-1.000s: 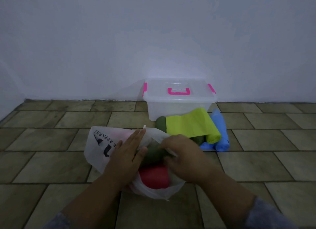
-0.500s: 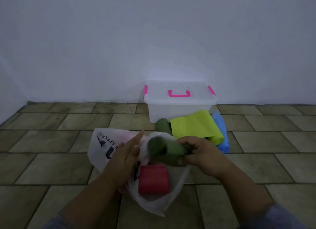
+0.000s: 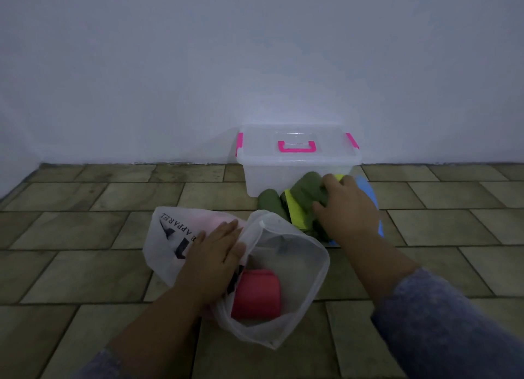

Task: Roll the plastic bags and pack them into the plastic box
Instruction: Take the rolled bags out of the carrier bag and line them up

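A clear plastic box (image 3: 297, 170) with pink latches and handle stands lidded against the wall. In front of it lie rolled bags: a dark green roll (image 3: 269, 203), a yellow-green one (image 3: 295, 213) and a blue one (image 3: 367, 190). My right hand (image 3: 347, 208) grips another dark green roll (image 3: 307, 190) on top of that pile. My left hand (image 3: 217, 258) lies flat, fingers spread, on a white printed carrier bag (image 3: 170, 237). The bag's mouth gapes toward me, with a red roll (image 3: 256, 293) inside.
Tiled floor all around, with a plain white wall close behind the box. A pale pink shape (image 3: 207, 223) shows through the white bag near my left fingertips. My grey sleeves frame the bottom of the view.
My right hand has lifted the dark green roll out of the white bag and carried it forward onto the pile by the box. My left hand stayed on the bag.
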